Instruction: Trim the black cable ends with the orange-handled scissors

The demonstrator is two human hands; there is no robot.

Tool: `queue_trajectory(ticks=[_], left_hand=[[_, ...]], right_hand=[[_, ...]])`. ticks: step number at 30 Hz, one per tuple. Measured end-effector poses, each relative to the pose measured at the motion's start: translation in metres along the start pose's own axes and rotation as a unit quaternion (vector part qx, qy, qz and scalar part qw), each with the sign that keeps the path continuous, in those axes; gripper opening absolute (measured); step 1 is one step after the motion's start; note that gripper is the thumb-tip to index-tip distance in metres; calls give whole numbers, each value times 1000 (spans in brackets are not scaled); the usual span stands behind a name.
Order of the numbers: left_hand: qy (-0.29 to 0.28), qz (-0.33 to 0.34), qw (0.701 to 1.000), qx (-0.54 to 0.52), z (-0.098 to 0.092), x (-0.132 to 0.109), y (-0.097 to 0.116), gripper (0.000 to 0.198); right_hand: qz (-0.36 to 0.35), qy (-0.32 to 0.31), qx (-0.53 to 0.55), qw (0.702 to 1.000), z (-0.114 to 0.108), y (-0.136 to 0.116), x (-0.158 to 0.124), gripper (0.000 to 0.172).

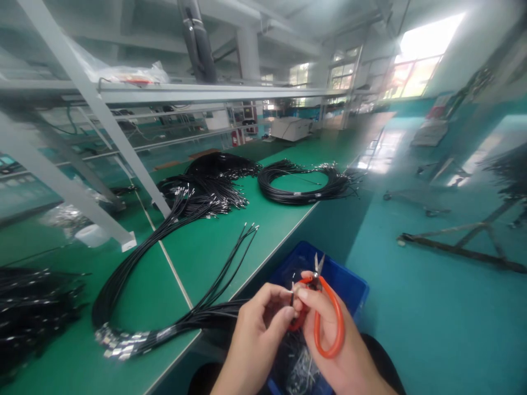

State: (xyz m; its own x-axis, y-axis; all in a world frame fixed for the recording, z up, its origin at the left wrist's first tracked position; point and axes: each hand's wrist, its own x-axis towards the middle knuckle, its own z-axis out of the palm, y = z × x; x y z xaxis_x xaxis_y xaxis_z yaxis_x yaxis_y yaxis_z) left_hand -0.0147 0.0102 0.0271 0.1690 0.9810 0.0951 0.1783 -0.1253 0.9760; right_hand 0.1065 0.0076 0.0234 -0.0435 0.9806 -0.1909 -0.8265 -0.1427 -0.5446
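My left hand (263,323) pinches the end of a black cable (292,299) between thumb and fingers. Close against it, my right hand (325,315) has its fingers through a pair of scissors with orange handles (340,329). The scissors' short metal blades (318,264) point away from me and stand apart. My right thumb and forefinger also meet at the cable's tip, where a small pale piece shows. Beside my left wrist, a long bundle of black cables (135,258) curves over the green table, several loose ends sticking up.
Below my hands stands a blue bin (349,285) with clear scraps (302,365) in it. A coiled cable bundle (288,197) and heaped cables (214,186) lie farther along the green table (214,241). Grey shelf posts (119,148) rise at the left.
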Motion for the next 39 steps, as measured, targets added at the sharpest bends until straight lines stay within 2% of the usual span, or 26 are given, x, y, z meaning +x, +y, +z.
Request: queue_trajectory(ticks=[2,5,9,14,17,20,22,28,31,34,36,37,38,39], left_hand=[[7,-18,998,-64,4,0,0,5],[42,-23,995,-91,7,2,-2,7],[24,-24,994,-102,6,4,-2,8],[6,-39,991,-125,5,2,0,11],[11,-53,989,-136,5,3,-2,15],[13,-57,988,-145,4,5,-4,17],[8,-58,987,-152,3,5,-4,16],[1,-58,985,-165,4,5,2,12],[12,-55,983,-176,7,4,3,7],[47,-53,980,-185,8,3,0,7],[73,-57,977,-192,6,4,-2,8],[84,-59,976,-194,4,4,-4,9],[91,-57,974,-197,3,5,-5,8],[96,-53,974,-200,1,6,-6,7]], right_hand=[[2,-4,-2,1000,2,1,0,13],[-17,7,-36,999,2,3,1,17],[-65,51,-113,990,4,0,4,28],[-64,28,-163,984,6,-2,6,25],[-111,38,-224,967,-2,-2,7,26],[-201,49,-311,928,-11,2,8,29],[-254,33,-370,893,-14,5,8,29],[-376,7,-519,768,-15,9,7,27],[-439,7,-568,696,-17,9,8,33],[-478,9,-585,656,-22,11,8,44],[-485,4,-579,655,-26,13,5,47],[-481,7,-569,667,-28,14,3,47],[-466,14,-554,690,-29,14,0,44],[-435,20,-534,725,-30,15,-4,40]])
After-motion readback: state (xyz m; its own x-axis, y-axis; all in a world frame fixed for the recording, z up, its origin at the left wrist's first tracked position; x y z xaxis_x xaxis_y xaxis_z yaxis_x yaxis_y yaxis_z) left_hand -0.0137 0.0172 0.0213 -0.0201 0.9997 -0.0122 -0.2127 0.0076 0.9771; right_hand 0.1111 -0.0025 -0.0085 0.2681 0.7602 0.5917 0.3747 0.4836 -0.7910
